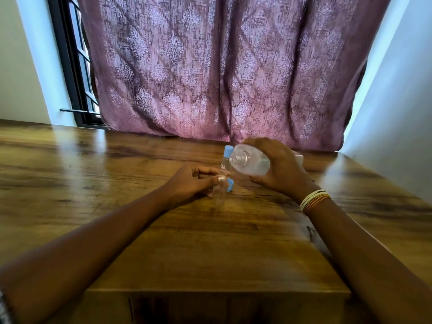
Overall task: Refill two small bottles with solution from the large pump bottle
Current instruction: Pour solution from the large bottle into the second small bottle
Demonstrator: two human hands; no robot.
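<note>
My right hand [278, 164] grips the large clear bottle [250, 162], tipped on its side with its open threaded neck pointing left; the pump is off. Clear liquid lies in its lower part. My left hand [196, 181] pinches a small clear uncapped bottle [219, 190] standing on the wooden table [210, 242], just below and left of the large bottle's neck. A loose blue cap [231, 184] lies right beside it. Behind stands a second small bottle [226, 157] with a blue cap on.
A purple patterned curtain [222, 66] hangs along the table's far edge. A dark window frame [72, 66] is at the back left, a white wall at the right. Something white [299, 156] shows behind my right hand, mostly hidden.
</note>
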